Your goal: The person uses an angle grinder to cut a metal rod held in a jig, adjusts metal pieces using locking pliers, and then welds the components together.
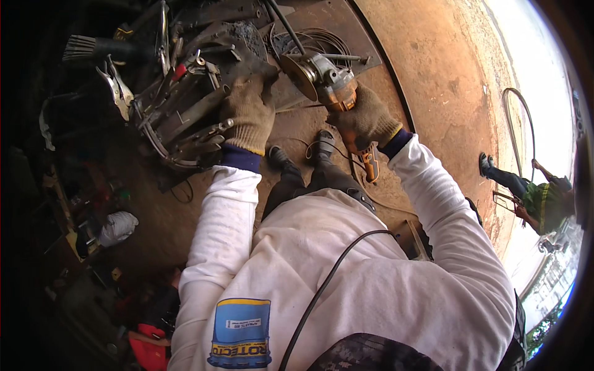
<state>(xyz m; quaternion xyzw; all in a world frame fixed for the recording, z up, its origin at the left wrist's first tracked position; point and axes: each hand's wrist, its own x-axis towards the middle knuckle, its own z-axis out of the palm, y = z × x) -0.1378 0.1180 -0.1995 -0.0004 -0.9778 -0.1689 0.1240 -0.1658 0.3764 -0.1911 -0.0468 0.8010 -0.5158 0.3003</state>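
The right hand [369, 117] hides the middle of the angle grinder [331, 80], shadow obscures the left hand's [250, 114] fingertips, the lower edge crops a dark patterned item [374, 355], and 1 person [537, 201] looks blurred.

Close, wide fisheye view from head height, downward over torso [371, 290] and hands [250, 114]

A wire coil [323, 41] is being carried by the counter [348, 20] beyond the grinder [335, 79], which is being held right of the locking pliers [115, 88].
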